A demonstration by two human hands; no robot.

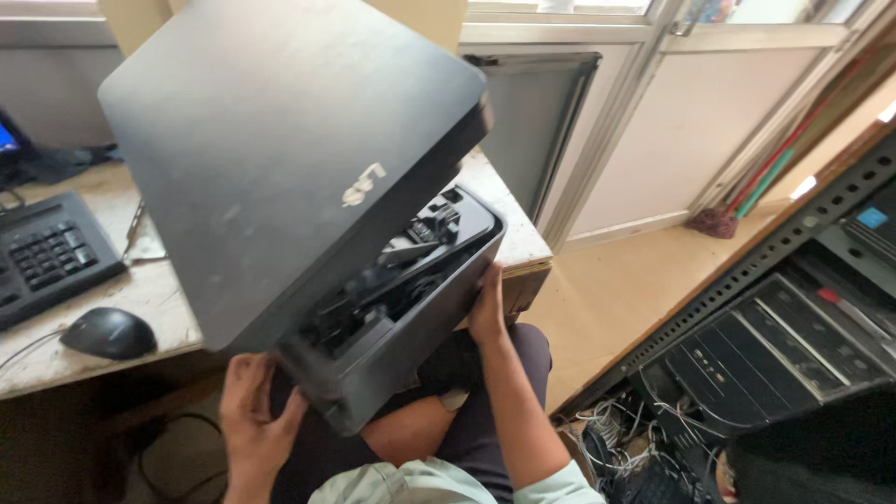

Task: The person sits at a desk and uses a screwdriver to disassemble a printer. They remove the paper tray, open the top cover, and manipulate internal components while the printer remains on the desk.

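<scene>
Black printer (373, 308) rests tilted on the person's lap, near edge of counter (509, 238), lid (280, 149) swung up baring inner mechanism | left hand (254, 411) props near corner, fingers spread | right hand (487, 303) steadies right side, fingers flat together | mouse (109, 333), keyboard (47, 257) left.

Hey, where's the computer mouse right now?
In the head view, the black mouse sits at the left on the worn desk, just below the keyboard and left of the open printer.
</scene>
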